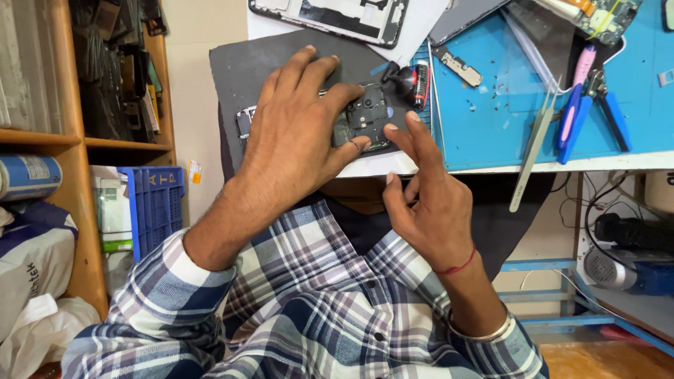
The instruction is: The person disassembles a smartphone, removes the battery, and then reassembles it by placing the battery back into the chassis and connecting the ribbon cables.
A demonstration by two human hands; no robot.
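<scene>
My left hand (298, 130) lies flat over an opened phone (365, 116) on a dark grey mat (235, 67), with the thumb pressing its near edge. The phone's bare circuit board and camera part show to the right of my fingers; the rest is hidden under the hand. My right hand (425, 200) hovers just beside the phone's near right corner, index and middle fingers stretched toward it, the other fingers curled. Whether something tiny sits between its fingertips is hidden. A red thread circles that wrist.
A blue work mat (491, 119) at right carries metal tweezers (533, 151), blue-handled pliers (604, 105), a pink tool (583, 67) and small phone parts. Another phone frame (330, 17) lies at the back. Wooden shelves (77, 140) and a blue crate (158, 203) stand left.
</scene>
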